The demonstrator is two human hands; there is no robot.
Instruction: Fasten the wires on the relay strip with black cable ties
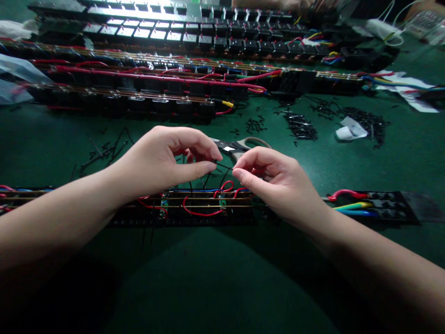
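Note:
Between my two hands runs a thin black cable tie [224,165], held above a long black strip [239,217] with red wires and brass-coloured rods. My left hand [174,155] pinches one end between thumb and fingertips. The other end sits in the closed fingertips of my right hand [278,174]. Just behind the fingers lies a pair of scissors [227,147], its grips partly hidden by my right hand. Other thin black ties [191,182] stick up from the strip under my hands. A red wire [202,214] loops along the strip.
More long wired strips [149,82] lie in rows across the back of the green table [222,283]. Small black pieces [301,125] are heaped at the right, near a crumpled white scrap [351,130]. Loose black ties [100,154] lie left. Another person's arm [271,3] shows at the top.

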